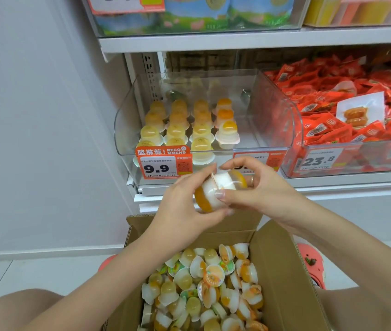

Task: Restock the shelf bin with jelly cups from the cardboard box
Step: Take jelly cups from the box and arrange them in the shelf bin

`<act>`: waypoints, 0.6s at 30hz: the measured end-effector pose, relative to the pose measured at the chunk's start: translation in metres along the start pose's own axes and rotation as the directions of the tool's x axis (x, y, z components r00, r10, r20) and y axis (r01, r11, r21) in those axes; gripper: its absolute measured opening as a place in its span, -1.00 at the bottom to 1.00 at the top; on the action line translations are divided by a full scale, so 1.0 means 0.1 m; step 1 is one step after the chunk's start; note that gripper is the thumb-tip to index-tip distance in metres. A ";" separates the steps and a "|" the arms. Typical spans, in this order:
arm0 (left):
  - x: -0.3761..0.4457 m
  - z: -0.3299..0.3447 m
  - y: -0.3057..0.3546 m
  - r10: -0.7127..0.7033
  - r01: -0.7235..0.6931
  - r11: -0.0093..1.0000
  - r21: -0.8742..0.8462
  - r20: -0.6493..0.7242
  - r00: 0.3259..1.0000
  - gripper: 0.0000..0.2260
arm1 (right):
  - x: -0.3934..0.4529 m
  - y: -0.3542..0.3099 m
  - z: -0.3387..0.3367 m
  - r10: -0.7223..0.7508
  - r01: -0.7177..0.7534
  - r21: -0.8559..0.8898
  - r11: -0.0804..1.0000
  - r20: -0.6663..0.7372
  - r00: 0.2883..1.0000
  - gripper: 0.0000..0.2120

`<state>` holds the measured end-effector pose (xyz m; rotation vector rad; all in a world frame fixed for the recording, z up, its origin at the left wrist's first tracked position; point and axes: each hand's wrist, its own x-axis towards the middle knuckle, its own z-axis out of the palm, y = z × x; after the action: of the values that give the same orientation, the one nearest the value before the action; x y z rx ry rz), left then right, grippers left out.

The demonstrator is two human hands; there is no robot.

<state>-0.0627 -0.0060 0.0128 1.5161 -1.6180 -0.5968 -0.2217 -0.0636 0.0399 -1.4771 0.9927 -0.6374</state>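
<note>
Two orange jelly cups (216, 191) are pressed together lid to lid between my hands, in front of the shelf's price tags. My left hand (185, 209) grips the left cup from below and behind. My right hand (256, 187) pinches the right cup, thumb on the near side and fingers arched over the top. The clear shelf bin (127, 130) behind holds rows of upright yellow and orange jelly cups on its left; its right part is bare. The open cardboard box (282, 271) below my arms is full of loose jelly cups (204, 287).
A neighbouring clear bin (347, 161) on the right holds red snack packets. An upper shelf (213, 40) carries more products. The white wall (46, 115) lies left. Pink shoes (313, 263) flank the box on the floor.
</note>
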 end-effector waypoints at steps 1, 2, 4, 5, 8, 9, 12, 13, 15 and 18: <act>0.05 -0.03 0.00 0.012 -0.013 1.000 0.025 0.013 1.000 -0.24 | 0.03 -0.06 -0.04 -0.055 0.050 -0.075 0.996 -0.066 0.996 -0.57; 0.11 -0.08 0.00 0.018 -0.018 0.998 0.060 0.004 1.000 -0.26 | 0.08 -0.14 -0.09 -0.125 0.105 -0.143 0.984 -0.139 0.982 -0.57; 0.24 -0.21 -0.07 0.010 -0.003 0.990 0.141 -0.045 0.999 -0.50 | 0.31 -0.31 -0.28 -0.250 0.165 -0.293 0.942 -0.279 0.927 -0.58; 0.30 -0.27 -0.11 0.001 0.008 0.985 0.173 -0.052 0.999 -0.66 | 0.47 -0.40 -0.38 -0.295 0.142 -0.419 0.897 -0.326 0.898 -0.58; 0.38 -0.37 -0.24 -0.026 0.014 0.946 0.322 0.034 0.999 -0.85 | 0.94 -0.59 -0.61 -0.299 -0.021 -0.759 0.651 -0.281 0.912 -0.53; 0.40 -0.38 -0.27 -0.038 0.008 0.920 0.393 0.069 0.997 -0.85 | 1.05 -0.60 -0.63 -0.263 -0.024 -0.823 0.568 -0.209 0.942 -0.51; 0.45 -0.40 -0.34 -0.046 -0.030 0.815 0.578 0.116 0.992 -0.88 | 1.22 -0.57 -0.64 -0.144 0.126 -0.940 0.317 0.084 0.986 -0.44; 0.47 -0.41 -0.37 -0.040 -0.048 0.778 0.627 0.126 0.991 -0.88 | 1.25 -0.56 -0.64 -0.122 0.183 -0.948 0.262 0.155 0.980 -0.44; 0.48 -0.41 -0.41 -0.034 -0.081 0.725 0.684 0.153 0.988 -0.84 | 1.30 -0.59 -0.65 -0.105 0.279 -0.936 0.213 0.262 0.959 -0.46; 0.49 -0.40 -0.44 -0.024 -0.128 0.693 0.709 0.200 0.980 -0.78 | 1.39 -0.65 -0.64 -0.060 0.406 -0.904 0.133 0.401 0.914 -0.46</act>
<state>-0.0018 -0.0525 0.0117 1.9985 -2.2001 -0.0375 -0.1940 -0.2182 0.0922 -2.8964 0.9516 0.1935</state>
